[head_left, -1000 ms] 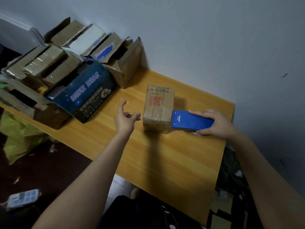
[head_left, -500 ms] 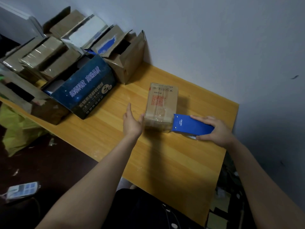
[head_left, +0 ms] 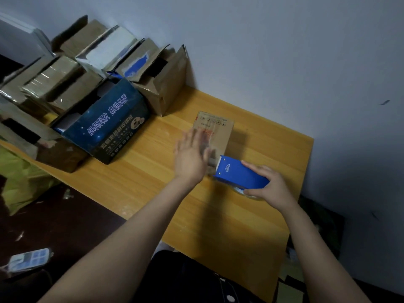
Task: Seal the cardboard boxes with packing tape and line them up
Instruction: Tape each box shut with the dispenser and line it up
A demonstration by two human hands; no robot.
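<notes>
1. The small box lies flaps-down-shut on the wooden table, toward its far right part and near the wall. Its top bears red print and a row of small shipping marks along the far edge.
2. A glossy strip of clear tape shows at the near end of the box top, running into the mouth of the tape dispenser.
3. The tape dispenser is blue, with its toothed front edge touching the near right corner of the box and its body angled back toward the person.
4. The right hand grips the rear of the dispenser, with the fingers curled over its top and the thumb along the near side.
5. The left hand is spread flat with straight fingers over the near left part of the box top. It is blurred, so I cannot tell whether the palm presses on the cardboard or hangs just above it.
6. To the left on the table sits a dark blue box with white and green lettering, its top open.
7. Behind it, against the wall, stands an open brown box with its flaps up. More brown boxes crowd the far left, some wrapped in shiny tape.
8. Below the table's left edge lies a yellow-green bag, and a small pale device rests on the dark floor.
</notes>
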